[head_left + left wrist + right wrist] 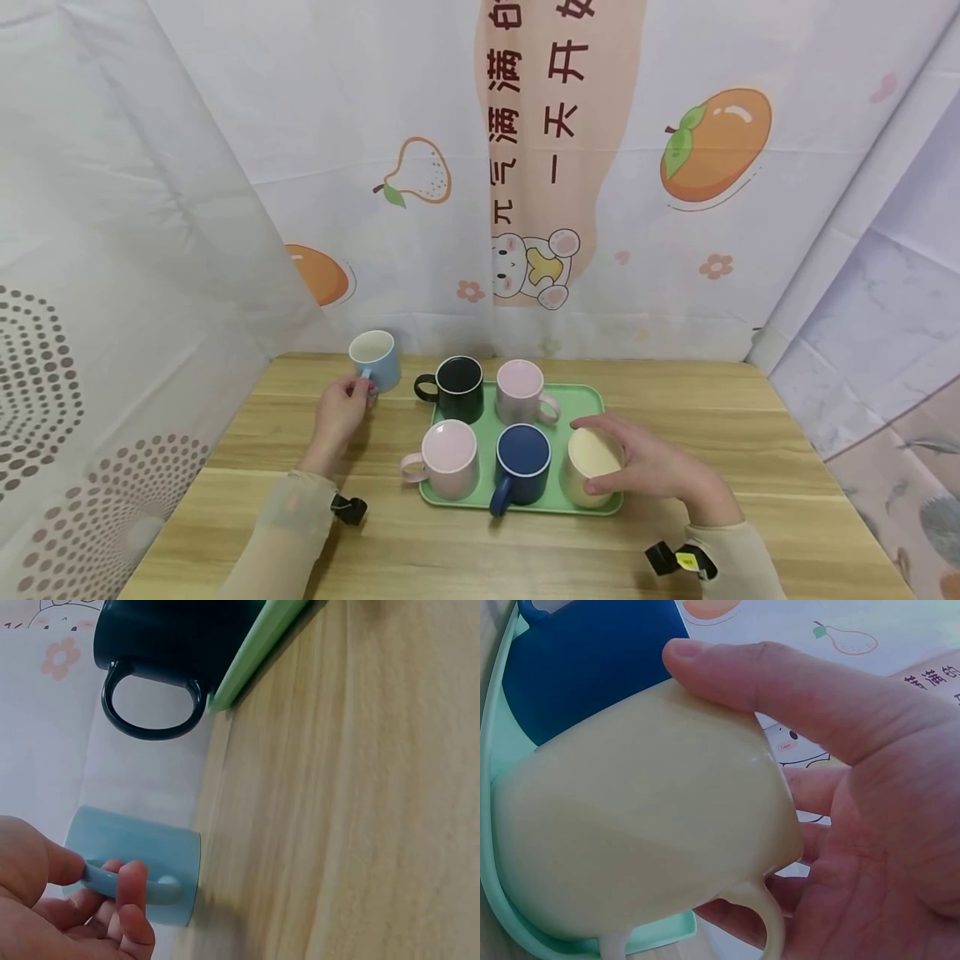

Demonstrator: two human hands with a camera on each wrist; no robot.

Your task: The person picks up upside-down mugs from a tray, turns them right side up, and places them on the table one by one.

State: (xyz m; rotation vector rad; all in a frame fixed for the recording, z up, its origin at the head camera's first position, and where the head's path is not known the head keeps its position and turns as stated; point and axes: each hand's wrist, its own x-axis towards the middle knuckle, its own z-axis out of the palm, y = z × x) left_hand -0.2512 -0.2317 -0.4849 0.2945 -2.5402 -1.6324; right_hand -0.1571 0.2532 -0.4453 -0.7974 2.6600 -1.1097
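At the table's back left, my left hand point(341, 414) pinches the handle of a light blue mug point(385, 372). The left wrist view shows thumb and fingers around this handle point(101, 881); whether the mug's base touches the table I cannot tell. My right hand point(651, 460) grips a cream mug point(579, 477) at the front right of a green tray point(579, 402). Its thumb lies on the near side near the rim, its fingers behind, partly hidden by the mug. Beside the cream mug stands a dark blue mug point(523, 467), its handle towards me.
A pink mug point(452, 467) stands at the tray's front left, handle pointing left. Behind are a black mug point(461, 396) at the tray's left edge and another pink mug point(517, 396). A printed curtain point(420, 275) hangs behind the wooden table point(480, 550).
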